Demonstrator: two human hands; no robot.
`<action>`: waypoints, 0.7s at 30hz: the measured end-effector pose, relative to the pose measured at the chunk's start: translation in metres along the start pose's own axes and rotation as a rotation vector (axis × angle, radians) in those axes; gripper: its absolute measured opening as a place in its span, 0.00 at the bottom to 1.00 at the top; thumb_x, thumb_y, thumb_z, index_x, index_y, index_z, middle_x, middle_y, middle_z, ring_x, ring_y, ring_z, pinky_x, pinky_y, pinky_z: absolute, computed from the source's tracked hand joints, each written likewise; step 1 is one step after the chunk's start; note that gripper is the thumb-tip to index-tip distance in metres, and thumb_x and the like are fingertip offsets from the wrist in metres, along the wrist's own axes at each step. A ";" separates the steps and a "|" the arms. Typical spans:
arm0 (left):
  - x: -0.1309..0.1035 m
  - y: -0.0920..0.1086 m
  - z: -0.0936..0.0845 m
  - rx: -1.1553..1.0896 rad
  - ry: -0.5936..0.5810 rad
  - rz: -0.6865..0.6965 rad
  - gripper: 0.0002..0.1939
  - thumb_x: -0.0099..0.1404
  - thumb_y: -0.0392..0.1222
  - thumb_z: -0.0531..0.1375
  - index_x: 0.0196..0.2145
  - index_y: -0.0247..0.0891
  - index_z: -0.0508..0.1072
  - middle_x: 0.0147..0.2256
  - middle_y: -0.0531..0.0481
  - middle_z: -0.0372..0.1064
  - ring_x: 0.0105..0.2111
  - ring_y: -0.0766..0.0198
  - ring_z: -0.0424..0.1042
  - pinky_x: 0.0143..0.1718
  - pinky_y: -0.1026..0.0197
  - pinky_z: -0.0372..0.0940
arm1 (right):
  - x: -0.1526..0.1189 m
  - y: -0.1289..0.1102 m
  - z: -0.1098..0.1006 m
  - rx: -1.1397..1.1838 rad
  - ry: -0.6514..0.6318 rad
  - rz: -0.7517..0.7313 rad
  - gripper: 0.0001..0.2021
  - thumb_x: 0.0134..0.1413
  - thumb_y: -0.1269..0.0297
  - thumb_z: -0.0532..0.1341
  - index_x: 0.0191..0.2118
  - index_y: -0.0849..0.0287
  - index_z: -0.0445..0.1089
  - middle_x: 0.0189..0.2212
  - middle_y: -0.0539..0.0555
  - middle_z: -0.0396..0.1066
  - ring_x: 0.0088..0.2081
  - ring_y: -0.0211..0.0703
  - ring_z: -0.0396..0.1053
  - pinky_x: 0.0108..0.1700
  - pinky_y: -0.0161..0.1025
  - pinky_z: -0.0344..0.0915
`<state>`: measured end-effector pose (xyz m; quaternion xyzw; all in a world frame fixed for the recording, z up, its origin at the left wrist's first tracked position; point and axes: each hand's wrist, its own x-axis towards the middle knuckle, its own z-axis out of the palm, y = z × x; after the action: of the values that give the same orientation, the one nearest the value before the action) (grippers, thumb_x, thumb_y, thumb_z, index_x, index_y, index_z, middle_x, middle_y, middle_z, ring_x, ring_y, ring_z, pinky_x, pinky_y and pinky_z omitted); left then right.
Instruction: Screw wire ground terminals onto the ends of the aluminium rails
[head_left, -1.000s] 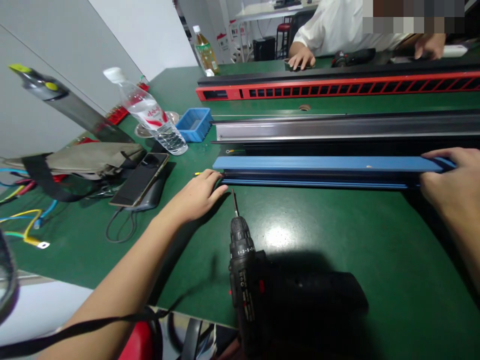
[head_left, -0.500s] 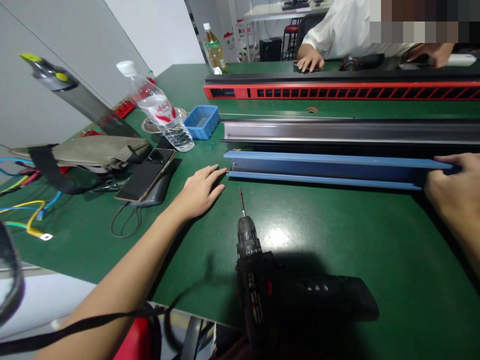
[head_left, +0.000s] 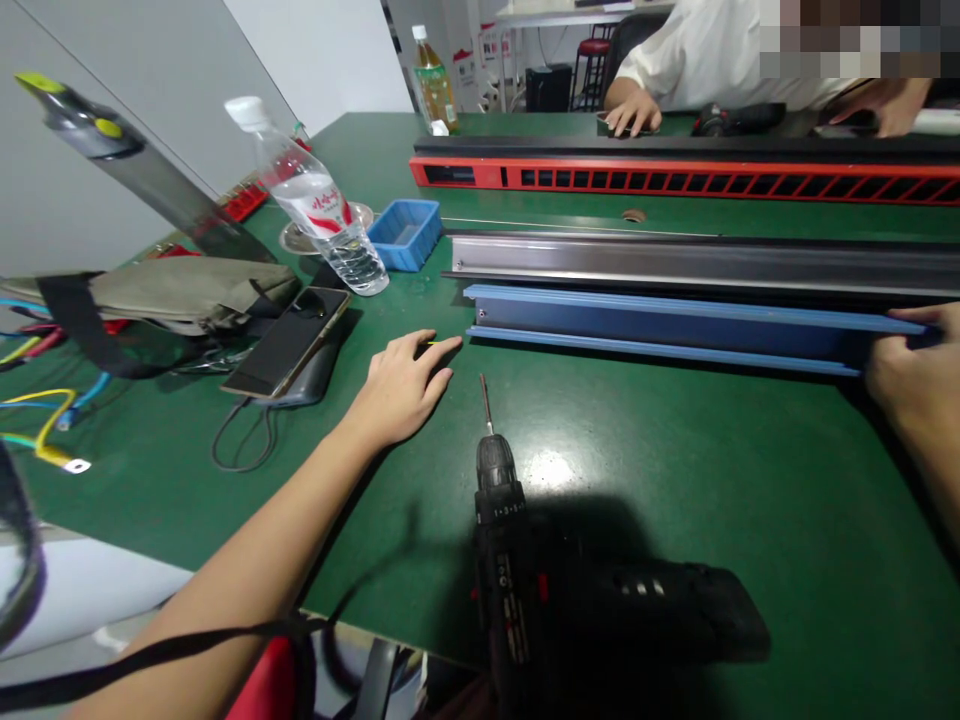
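Observation:
A long blue metal profile (head_left: pixel 660 328) with raised edges lies across the green table. My right hand (head_left: pixel 911 375) is wrapped round its right end; part of that hand is cut off by the picture's edge. My left hand (head_left: pixel 405 390) rests on the table with fingers stretched out, its index fingertip just short of the profile's left end. A thin yellow-green bit (head_left: pixel 433 343) shows by those fingers, too small to make out. In front of me lies a black cordless drill (head_left: pixel 510 560), its bit (head_left: pixel 487 403) pointing away toward the profile.
Behind the blue profile lie a silver profile (head_left: pixel 600 262) and a red slotted bar (head_left: pixel 675 180). A blue tray (head_left: pixel 405 236), a water bottle (head_left: pixel 322 210), a phone (head_left: pixel 289 345), a bag (head_left: pixel 165 290) and cables (head_left: pixel 52 430) are leftward. Across the table sits a person (head_left: pixel 690 60).
The blue profile has shifted slightly right with my right hand, leaving a small gap from my left fingertip. The yellow-green bit now shows by my left fingers. The view has shifted a little.

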<state>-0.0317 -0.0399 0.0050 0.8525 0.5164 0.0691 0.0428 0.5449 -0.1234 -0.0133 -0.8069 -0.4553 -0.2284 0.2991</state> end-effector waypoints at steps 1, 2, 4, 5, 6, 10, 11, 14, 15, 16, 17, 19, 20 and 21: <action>0.000 0.000 0.000 -0.007 0.007 -0.004 0.27 0.74 0.52 0.47 0.66 0.46 0.65 0.62 0.36 0.61 0.61 0.44 0.60 0.58 0.37 0.60 | -0.001 0.000 -0.001 -0.004 -0.005 -0.006 0.12 0.37 0.60 0.59 0.33 0.55 0.72 0.26 0.54 0.54 0.40 0.61 0.62 0.42 0.55 0.58; 0.000 0.000 0.000 -0.016 0.016 -0.006 0.26 0.74 0.52 0.47 0.65 0.46 0.66 0.60 0.36 0.62 0.60 0.43 0.61 0.58 0.37 0.60 | -0.003 0.000 -0.002 -0.007 -0.014 -0.014 0.13 0.38 0.60 0.59 0.34 0.55 0.72 0.27 0.55 0.56 0.42 0.63 0.62 0.43 0.55 0.58; -0.001 0.000 -0.001 -0.035 0.035 -0.007 0.25 0.73 0.51 0.49 0.63 0.45 0.68 0.57 0.37 0.64 0.57 0.44 0.63 0.57 0.37 0.59 | -0.005 0.001 -0.004 -0.009 -0.021 -0.019 0.15 0.40 0.58 0.59 0.37 0.55 0.73 0.28 0.56 0.58 0.45 0.65 0.63 0.45 0.57 0.59; -0.001 0.001 -0.002 -0.043 0.044 -0.007 0.24 0.73 0.51 0.49 0.61 0.45 0.69 0.56 0.37 0.66 0.56 0.45 0.64 0.57 0.38 0.59 | -0.007 0.001 -0.005 -0.010 -0.021 -0.021 0.16 0.41 0.57 0.59 0.38 0.55 0.74 0.28 0.57 0.59 0.46 0.65 0.62 0.46 0.58 0.59; -0.002 0.001 -0.003 -0.051 0.050 -0.007 0.23 0.73 0.51 0.49 0.60 0.44 0.70 0.54 0.38 0.67 0.55 0.46 0.65 0.57 0.39 0.59 | -0.007 0.001 -0.005 -0.012 -0.021 -0.025 0.17 0.42 0.56 0.59 0.39 0.55 0.74 0.29 0.58 0.60 0.46 0.66 0.63 0.47 0.59 0.60; -0.002 0.002 -0.005 -0.080 0.064 -0.013 0.21 0.73 0.50 0.49 0.56 0.43 0.72 0.51 0.40 0.69 0.53 0.48 0.66 0.54 0.43 0.60 | -0.009 0.005 -0.004 -0.010 0.007 -0.039 0.22 0.40 0.54 0.58 0.42 0.56 0.75 0.32 0.59 0.61 0.47 0.67 0.63 0.51 0.61 0.60; -0.002 0.002 -0.005 -0.083 0.065 -0.016 0.21 0.73 0.51 0.50 0.56 0.43 0.72 0.51 0.40 0.69 0.52 0.48 0.66 0.54 0.43 0.60 | -0.009 0.005 -0.004 -0.007 0.016 -0.036 0.22 0.39 0.54 0.58 0.43 0.55 0.74 0.32 0.60 0.61 0.48 0.67 0.63 0.52 0.62 0.59; -0.002 0.000 -0.004 -0.079 0.065 -0.019 0.22 0.73 0.51 0.50 0.57 0.43 0.72 0.49 0.40 0.69 0.50 0.49 0.67 0.53 0.44 0.59 | -0.010 0.005 -0.004 -0.005 0.018 -0.024 0.23 0.38 0.53 0.58 0.43 0.54 0.73 0.34 0.60 0.61 0.49 0.67 0.63 0.54 0.64 0.57; -0.002 0.000 -0.003 -0.077 0.066 -0.015 0.22 0.73 0.52 0.50 0.56 0.44 0.73 0.47 0.40 0.70 0.49 0.49 0.67 0.52 0.44 0.59 | -0.010 0.004 -0.005 -0.005 0.017 -0.019 0.24 0.38 0.52 0.58 0.43 0.55 0.73 0.34 0.60 0.61 0.49 0.67 0.63 0.54 0.64 0.57; -0.001 -0.001 -0.003 -0.076 0.070 -0.010 0.21 0.73 0.52 0.50 0.55 0.44 0.75 0.46 0.41 0.70 0.48 0.50 0.67 0.52 0.44 0.59 | -0.011 0.003 -0.005 -0.005 0.018 -0.014 0.24 0.37 0.52 0.58 0.43 0.55 0.73 0.34 0.60 0.61 0.50 0.68 0.62 0.54 0.64 0.57; -0.001 -0.001 -0.003 -0.076 0.077 -0.004 0.20 0.73 0.52 0.51 0.53 0.44 0.76 0.45 0.41 0.70 0.47 0.50 0.67 0.51 0.45 0.59 | -0.011 0.002 -0.006 -0.003 0.018 -0.008 0.24 0.37 0.52 0.58 0.43 0.55 0.73 0.34 0.60 0.61 0.50 0.68 0.62 0.54 0.64 0.57; -0.001 -0.002 -0.002 -0.081 0.092 0.009 0.19 0.73 0.52 0.52 0.49 0.44 0.78 0.44 0.42 0.70 0.47 0.51 0.68 0.51 0.46 0.59 | -0.012 -0.001 -0.007 0.004 0.017 0.003 0.24 0.37 0.52 0.58 0.43 0.55 0.73 0.34 0.60 0.61 0.51 0.68 0.62 0.54 0.63 0.57; -0.001 -0.003 -0.002 -0.084 0.101 0.016 0.18 0.72 0.52 0.52 0.47 0.44 0.79 0.44 0.43 0.70 0.46 0.52 0.68 0.51 0.46 0.59 | -0.013 -0.002 -0.007 0.006 0.018 0.009 0.24 0.37 0.52 0.58 0.43 0.55 0.73 0.34 0.60 0.61 0.51 0.68 0.61 0.54 0.63 0.56; -0.001 -0.004 -0.001 -0.088 0.110 0.023 0.18 0.72 0.52 0.53 0.46 0.44 0.79 0.43 0.43 0.71 0.46 0.52 0.68 0.50 0.47 0.60 | -0.013 -0.003 -0.007 0.006 0.016 0.013 0.24 0.37 0.51 0.58 0.42 0.55 0.73 0.34 0.60 0.61 0.51 0.68 0.61 0.54 0.63 0.56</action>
<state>-0.0357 -0.0389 0.0058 0.8505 0.5047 0.1388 0.0508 0.5353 -0.1349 -0.0152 -0.8071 -0.4482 -0.2318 0.3065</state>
